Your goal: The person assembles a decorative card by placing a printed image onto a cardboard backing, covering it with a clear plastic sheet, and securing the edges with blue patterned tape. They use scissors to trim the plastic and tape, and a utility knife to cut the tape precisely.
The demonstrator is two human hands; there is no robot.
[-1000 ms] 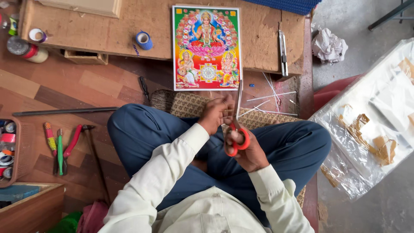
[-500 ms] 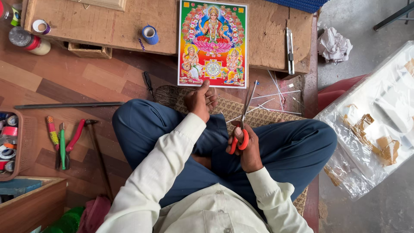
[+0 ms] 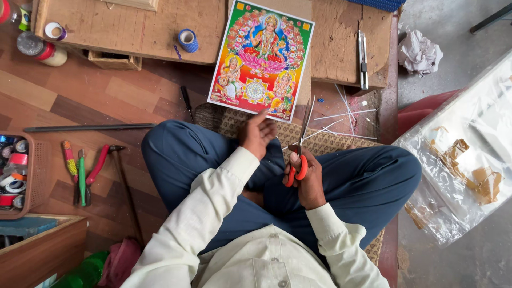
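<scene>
I sit cross-legged on a woven mat. A colourful printed picture lies tilted on the low wooden board ahead of me. My left hand reaches toward the picture's lower edge, fingers spread, holding nothing. My right hand grips scissors with orange handles; their blades point up and away. Thin white paper strips lie on the mat beyond the scissors.
A utility knife and a blue tape roll rest on the board. Pliers and screwdrivers, a long metal rod and a basket of tape rolls lie left. A clear plastic sheet with brown scraps is right.
My left hand has left the scissors and moved forward toward the picture. The right hand keeps the scissors, now lower and a little right.
</scene>
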